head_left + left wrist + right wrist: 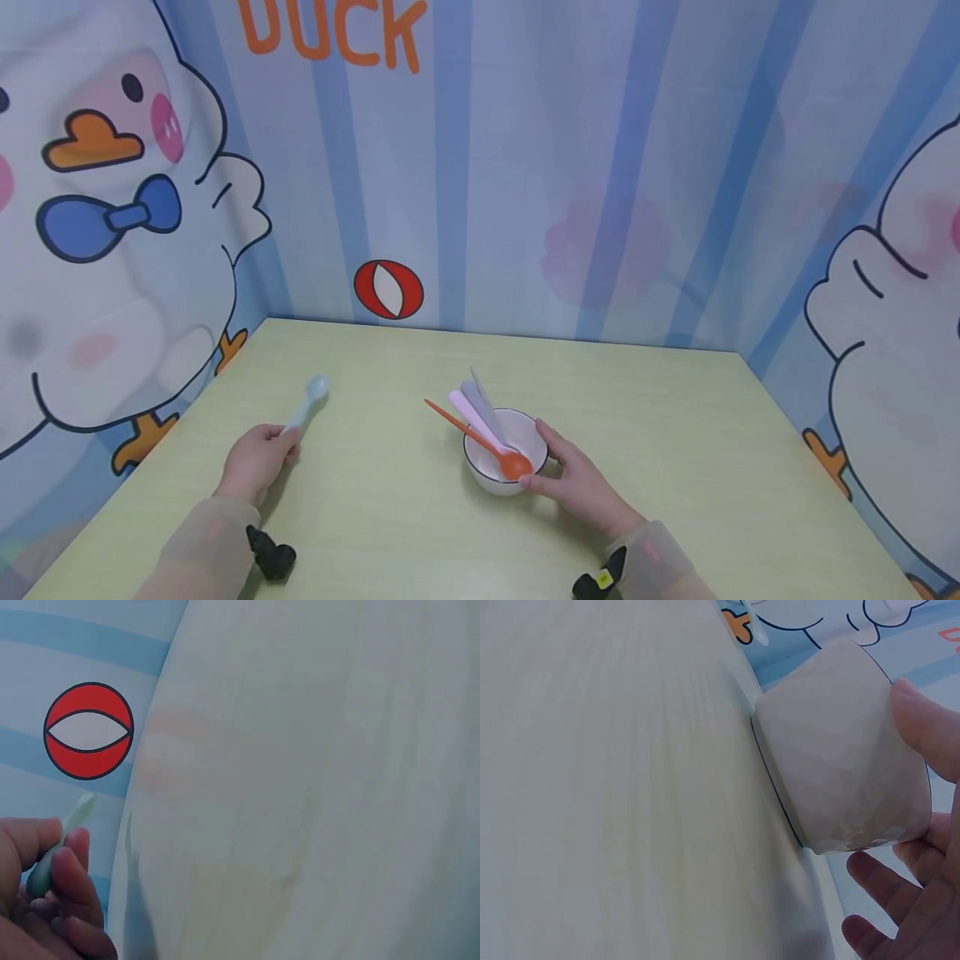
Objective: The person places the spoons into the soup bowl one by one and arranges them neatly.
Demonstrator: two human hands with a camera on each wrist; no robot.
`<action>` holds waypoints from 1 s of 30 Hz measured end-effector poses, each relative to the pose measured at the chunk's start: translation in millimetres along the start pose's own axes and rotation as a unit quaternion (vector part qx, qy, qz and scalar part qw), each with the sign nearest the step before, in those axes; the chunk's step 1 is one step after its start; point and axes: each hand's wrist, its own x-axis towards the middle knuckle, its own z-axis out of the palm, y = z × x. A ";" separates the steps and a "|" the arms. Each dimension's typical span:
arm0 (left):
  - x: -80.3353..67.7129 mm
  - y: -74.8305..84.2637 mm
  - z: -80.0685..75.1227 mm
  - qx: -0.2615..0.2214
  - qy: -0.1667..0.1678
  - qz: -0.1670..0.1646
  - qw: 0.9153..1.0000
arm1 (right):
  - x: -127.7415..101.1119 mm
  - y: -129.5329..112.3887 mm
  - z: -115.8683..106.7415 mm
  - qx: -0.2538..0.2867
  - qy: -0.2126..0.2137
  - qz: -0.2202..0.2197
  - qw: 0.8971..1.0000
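1. A pale spoon (309, 398) is pinched by its handle in the left hand (258, 461), low over the table (675, 433); it could slip.
2. The bowl (501, 457) is steadied by the right hand (581, 483), fingers loosely spread on its side; the orange spoon (480, 440) leaning inside could be knocked out.

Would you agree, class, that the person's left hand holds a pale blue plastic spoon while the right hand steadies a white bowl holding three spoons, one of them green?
Not quite. None of the three spoons in the white bowl is green: the head view shows an orange spoon, a pink spoon and a grey spoon. The rest stands: the left hand holds the pale blue plastic spoon, and the right hand steadies the bowl.
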 end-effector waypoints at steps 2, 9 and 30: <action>-1.6 2.5 0.4 -0.022 0.003 0.001 1.000 | 0.0 -0.3 0.2 -0.002 0.000 0.003 1.000; -0.4 7.8 1.0 -0.092 0.016 -0.011 0.996 | -0.2 -1.0 0.5 -0.006 0.000 0.003 1.000; -1.3 18.5 1.7 -0.339 0.004 -0.057 0.939 | 1.6 1.6 0.4 -0.003 -0.002 -0.004 1.000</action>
